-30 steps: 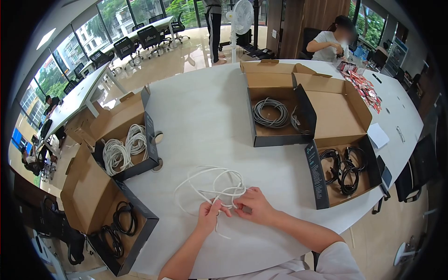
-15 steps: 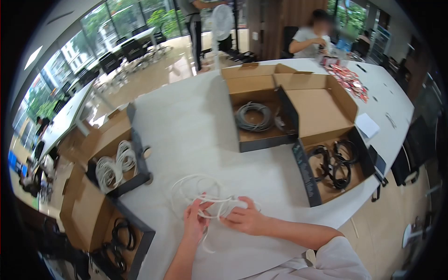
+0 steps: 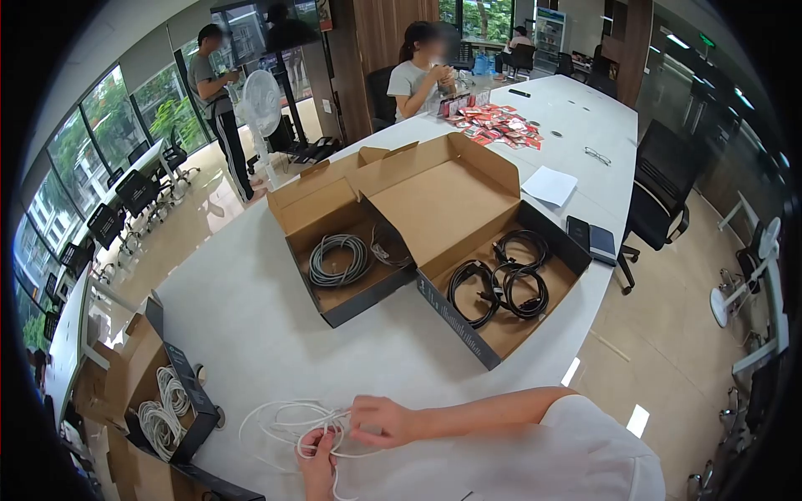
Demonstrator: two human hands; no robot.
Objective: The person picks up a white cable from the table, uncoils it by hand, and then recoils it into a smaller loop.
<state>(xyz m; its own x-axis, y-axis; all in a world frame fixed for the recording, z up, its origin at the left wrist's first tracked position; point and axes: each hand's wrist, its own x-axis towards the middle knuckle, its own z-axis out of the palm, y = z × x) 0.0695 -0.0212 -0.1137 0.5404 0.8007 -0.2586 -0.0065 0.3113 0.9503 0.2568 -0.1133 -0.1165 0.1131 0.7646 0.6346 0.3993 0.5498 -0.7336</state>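
Observation:
A loosely looped white cable (image 3: 288, 415) lies on the table at the bottom middle, its strands running up to both hands. My left hand (image 3: 316, 463) is closed around a bunch of these strands, thumb uppermost. Just to the right and slightly farther from me, my right hand (image 3: 383, 420) has its fingers bent downward, with a strand reaching the fingertips. The right fingertips are partly hidden and a little blurred. One cable tail hangs below the left hand, and another strand passes under the right hand.
Open boxes stand around: one with white cables (image 3: 163, 417), one with a grey cable coil (image 3: 340, 260), one with black cables (image 3: 505, 280). Paper (image 3: 549, 185), a phone (image 3: 578, 230), glasses (image 3: 597, 156) and red packets (image 3: 501, 125) lie beyond. A person (image 3: 418, 79) sits across; another stands near a fan (image 3: 261, 104).
My view has turned right and lifted, so the boxes appear farther left and the hands lower. The right hand has shifted from beside the left hand to slightly beyond it.

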